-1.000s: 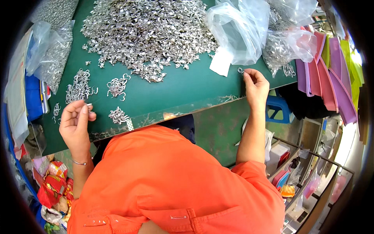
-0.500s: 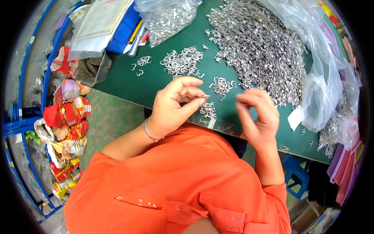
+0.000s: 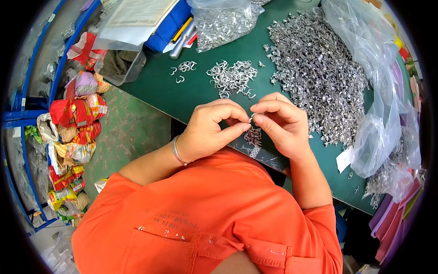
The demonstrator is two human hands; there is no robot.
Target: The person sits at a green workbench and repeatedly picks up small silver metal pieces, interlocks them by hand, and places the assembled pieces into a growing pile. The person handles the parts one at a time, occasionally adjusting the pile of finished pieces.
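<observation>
"What fills your feed?"

"I see the green table (image 3: 178,96), then an orange shirt (image 3: 205,196) with faded lettering (image 3: 173,220) too blurred to read. Next, a heap of silver metal pieces (image 3: 319,73) at the right."

"Labels?"

"A printed sheet (image 3: 137,18), upper left; I can't make out its print."

"And the grip?"

"The left hand (image 3: 212,125) and right hand (image 3: 287,128) each have thumb and forefinger nearly closed on one small silver piece (image 3: 251,118), above the table, near its edge."

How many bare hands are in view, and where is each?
2: the bare left hand, a thin silvery metal bracelet on its wrist, and the bare right hand opposite, fingertips meeting at a small silvery metal piece above the green table. No other hand shows.
</observation>
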